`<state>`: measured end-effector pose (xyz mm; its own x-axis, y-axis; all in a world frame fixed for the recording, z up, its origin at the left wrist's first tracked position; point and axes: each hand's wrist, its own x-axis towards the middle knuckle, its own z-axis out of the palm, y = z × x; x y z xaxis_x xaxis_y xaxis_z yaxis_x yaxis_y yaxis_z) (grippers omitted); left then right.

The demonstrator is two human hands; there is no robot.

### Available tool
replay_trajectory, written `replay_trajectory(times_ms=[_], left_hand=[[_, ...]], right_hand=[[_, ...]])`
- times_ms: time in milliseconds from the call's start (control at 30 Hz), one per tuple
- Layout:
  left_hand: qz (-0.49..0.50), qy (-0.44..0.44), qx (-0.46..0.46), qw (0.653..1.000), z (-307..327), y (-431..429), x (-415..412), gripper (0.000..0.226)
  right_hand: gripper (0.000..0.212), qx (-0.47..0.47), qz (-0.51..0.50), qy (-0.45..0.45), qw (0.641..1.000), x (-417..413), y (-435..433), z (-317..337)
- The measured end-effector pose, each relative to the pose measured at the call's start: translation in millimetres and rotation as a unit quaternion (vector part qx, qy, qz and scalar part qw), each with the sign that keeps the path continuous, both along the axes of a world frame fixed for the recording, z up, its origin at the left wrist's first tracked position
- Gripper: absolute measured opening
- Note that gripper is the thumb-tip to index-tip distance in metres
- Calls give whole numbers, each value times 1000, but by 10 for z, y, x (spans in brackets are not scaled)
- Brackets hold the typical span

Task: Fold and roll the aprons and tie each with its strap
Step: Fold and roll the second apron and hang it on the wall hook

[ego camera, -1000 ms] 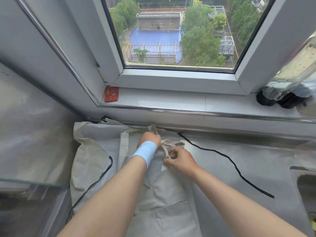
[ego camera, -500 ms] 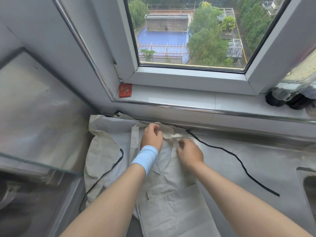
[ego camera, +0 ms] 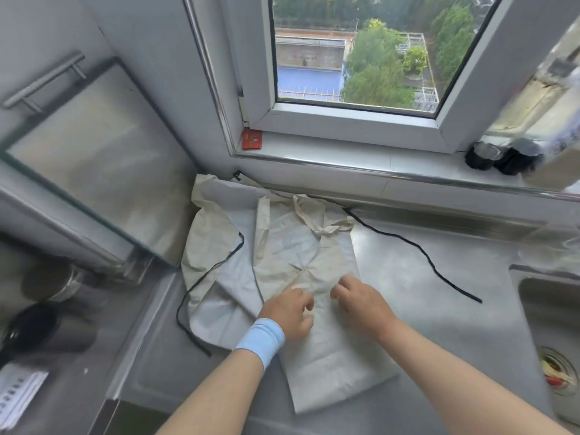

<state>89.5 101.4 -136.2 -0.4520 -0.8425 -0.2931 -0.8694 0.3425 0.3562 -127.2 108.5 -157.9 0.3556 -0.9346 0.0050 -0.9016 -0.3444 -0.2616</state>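
With the folded cream apron (ego camera: 309, 255) lying lengthwise on the steel counter (ego camera: 423, 293) below the window sill (ego camera: 345, 158), my left hand (ego camera: 290, 312) and right hand (ego camera: 361, 304) rest on its middle, fingers loosely curled and gripping nothing, cream strap (ego camera: 317, 219) bunched at the far end, black strap (ego camera: 417, 249) trailing right.

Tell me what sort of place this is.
Probably a kitchen, high up in a building: a stainless steel counter with a built-in sink holding food scraps, and a window looking down on rooftops and trees.
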Motion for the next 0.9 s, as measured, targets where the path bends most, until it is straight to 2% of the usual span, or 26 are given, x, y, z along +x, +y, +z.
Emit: replay_trajectory(times_ms=[33,100,167,233,300,400,467,533,567,633,700,733,833,900], left_hand=[[-23,-23,9,999,-33,83,30,26],[-39,-50,11,998,-71,219,83,33],[-34,-67,-1,997,-40,342,123,41],[-38,-70,-30,996,1,446,144,43],[-39,-48,-44,997,78,619,129,34],[-44,-30,28,998,161,918,38,20],[-60,-52,75,994,138,1073,-7,24],[-64,-70,96,991,91,1215,4,34],[-62,-71,94,991,79,1236,14,39],[-69,-83,75,991,103,1329,59,51],[-83,-95,45,991,164,1362,76,59],[-80,-94,38,992,197,1364,85,57],[-54,-96,72,991,403,1303,110,29],[-30,-114,117,986,566,1241,153,25]], right_hand=[[19,22,-6,15,1000,20,82,3],[41,63,-5,63,996,78,209,32],[47,109,1,126,986,113,379,150],[59,137,33,108,984,120,603,259],[70,135,62,73,986,124,907,358],[64,136,98,96,981,97,1232,315],[48,133,105,130,977,76,1300,241],[23,103,105,137,980,74,1349,186],[17,83,101,137,982,76,1337,166],[24,67,88,149,983,131,1379,172],[24,71,79,122,987,233,1410,266],[23,76,81,101,989,292,1425,329],[26,83,79,48,992,439,1456,562],[37,142,69,80,984,452,1478,720]])
